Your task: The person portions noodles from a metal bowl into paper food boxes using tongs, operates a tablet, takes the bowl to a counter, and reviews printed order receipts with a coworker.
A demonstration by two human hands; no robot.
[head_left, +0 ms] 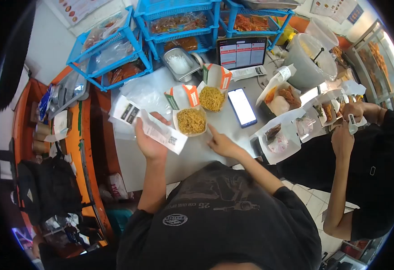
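Observation:
My left hand (151, 146) is closed on a long printed receipt (163, 134), which lies across the palm with a QR code at its right end. Another part of printed paper (127, 110) sticks out above the fingers; whether it is the same strip I cannot tell. My right hand (222, 144) holds nothing, its index finger stretched towards the nearer box of noodles (191, 121). Behind that stands a second box of noodles (212, 99). Both boxes have raised orange, white and green lids. A lit phone (242, 108) lies right of them.
Clear plastic bags (149, 92) lie at the left. Blue racks (145, 42), a metal container (179, 63) and a tablet (242, 53) stand at the back. Paper-lined food boxes (280, 139) line the right side, where a co-worker's hands (344, 130) handle something small.

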